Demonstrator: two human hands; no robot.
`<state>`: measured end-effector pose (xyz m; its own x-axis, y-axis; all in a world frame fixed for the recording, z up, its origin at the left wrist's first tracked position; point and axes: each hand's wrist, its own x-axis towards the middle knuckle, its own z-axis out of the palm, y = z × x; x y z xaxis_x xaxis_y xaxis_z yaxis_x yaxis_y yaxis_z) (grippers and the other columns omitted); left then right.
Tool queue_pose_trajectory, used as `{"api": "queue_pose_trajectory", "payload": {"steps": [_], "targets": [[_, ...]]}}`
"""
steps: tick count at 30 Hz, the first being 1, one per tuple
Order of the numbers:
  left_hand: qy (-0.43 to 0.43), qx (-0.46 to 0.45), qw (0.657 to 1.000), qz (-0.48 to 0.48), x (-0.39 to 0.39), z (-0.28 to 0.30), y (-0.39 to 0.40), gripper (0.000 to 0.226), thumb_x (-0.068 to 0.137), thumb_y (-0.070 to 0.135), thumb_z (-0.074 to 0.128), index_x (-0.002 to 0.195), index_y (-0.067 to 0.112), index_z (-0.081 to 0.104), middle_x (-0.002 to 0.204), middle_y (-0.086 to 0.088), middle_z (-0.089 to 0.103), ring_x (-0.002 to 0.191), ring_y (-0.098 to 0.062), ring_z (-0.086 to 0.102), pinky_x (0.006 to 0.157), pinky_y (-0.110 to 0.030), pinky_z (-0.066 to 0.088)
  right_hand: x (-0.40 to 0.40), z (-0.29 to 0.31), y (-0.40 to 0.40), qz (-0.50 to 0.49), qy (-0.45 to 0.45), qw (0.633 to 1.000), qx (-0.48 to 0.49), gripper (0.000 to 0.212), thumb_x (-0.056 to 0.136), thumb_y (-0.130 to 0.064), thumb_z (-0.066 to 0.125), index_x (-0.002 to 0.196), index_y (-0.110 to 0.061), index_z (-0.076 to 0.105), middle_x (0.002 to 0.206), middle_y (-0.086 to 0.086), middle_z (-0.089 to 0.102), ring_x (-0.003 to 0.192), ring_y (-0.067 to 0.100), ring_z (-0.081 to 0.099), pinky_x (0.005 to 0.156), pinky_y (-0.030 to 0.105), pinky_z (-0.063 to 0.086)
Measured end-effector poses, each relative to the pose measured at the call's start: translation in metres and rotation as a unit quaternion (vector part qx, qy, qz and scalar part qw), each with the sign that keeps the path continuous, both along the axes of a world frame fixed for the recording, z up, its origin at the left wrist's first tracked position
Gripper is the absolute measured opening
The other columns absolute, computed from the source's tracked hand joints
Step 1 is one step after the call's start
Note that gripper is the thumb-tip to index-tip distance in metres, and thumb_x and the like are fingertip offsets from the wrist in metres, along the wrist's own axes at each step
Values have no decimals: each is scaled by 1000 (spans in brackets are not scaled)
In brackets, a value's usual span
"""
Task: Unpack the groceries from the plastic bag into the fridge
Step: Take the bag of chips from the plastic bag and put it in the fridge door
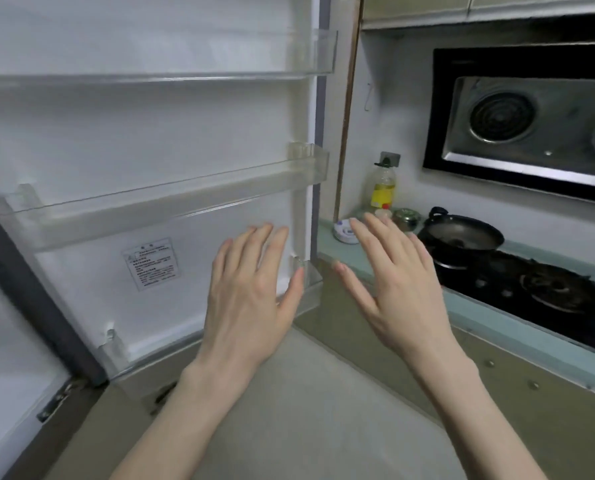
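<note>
The fridge door [150, 133] stands swung open, its white inner face turned toward the camera. Three clear door shelves cross it: an upper shelf [199, 72], a middle shelf [171, 206] and a lower shelf [220, 341] along the door's bottom edge; nothing can be seen in any of them. A printed label [150, 263] is stuck on the inner face between the middle and lower shelves.

Both hands are raised in front of the door with fingers straight and spread, gripping nothing. The left hand [251, 292] is in front of the door's lower right part, its thumb over the right end of the lower shelf; whether it touches the door cannot be told. The right hand [396, 285] is just beside it, in front of the near left corner of the counter [497, 327].

On the counter, a black gas hob [531, 292] carries a dark wok [462, 235]. At the back left corner stand a bottle of yellow oil [383, 188], a small white container [344, 233] and a jar with a metal lid [407, 216]. A range hood [531, 123] hangs on the wall above.

The plastic bag and groceries are out of view.
</note>
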<state>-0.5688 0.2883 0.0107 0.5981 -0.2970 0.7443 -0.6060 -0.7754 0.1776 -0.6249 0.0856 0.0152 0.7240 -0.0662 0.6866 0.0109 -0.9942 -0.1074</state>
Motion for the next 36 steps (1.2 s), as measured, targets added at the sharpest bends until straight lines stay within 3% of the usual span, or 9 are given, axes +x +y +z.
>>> {"api": "queue_pose_trajectory", "payload": {"steps": [4, 11, 18, 36], "targets": [[44, -6, 995, -89, -16, -21, -24, 52, 98, 41, 52, 141, 12, 58, 141, -6, 60, 131, -28, 54, 110, -44, 43, -58, -29, -13, -103, 53, 993, 3, 72, 100, -68, 37, 154, -23, 48, 161, 4, 47, 153, 25, 39, 123, 56, 30], [91, 30, 963, -253, -64, -50, -106, 52, 99, 41, 54, 142, 12, 58, 144, -5, 59, 138, -24, 52, 115, -43, 41, -167, -53, -62, -266, 100, 959, 13, 70, 101, -67, 40, 152, -20, 49, 149, 2, 58, 140, 24, 54, 120, 46, 36], [102, 51, 911, -397, -132, -65, -201, 54, 98, 44, 53, 141, 12, 59, 146, -4, 58, 143, -23, 48, 117, -43, 40, -264, -79, -106, -374, 107, 921, 31, 62, 102, -64, 42, 144, -21, 59, 144, 2, 62, 139, 24, 55, 119, 47, 38], [73, 124, 808, -572, -305, -95, -415, 49, 101, 42, 54, 140, 13, 60, 146, -2, 58, 142, -22, 49, 117, -42, 39, -468, -137, -227, -559, 72, 813, 148, 67, 100, -67, 39, 149, -23, 54, 149, 0, 57, 144, 23, 49, 122, 46, 32]]}}
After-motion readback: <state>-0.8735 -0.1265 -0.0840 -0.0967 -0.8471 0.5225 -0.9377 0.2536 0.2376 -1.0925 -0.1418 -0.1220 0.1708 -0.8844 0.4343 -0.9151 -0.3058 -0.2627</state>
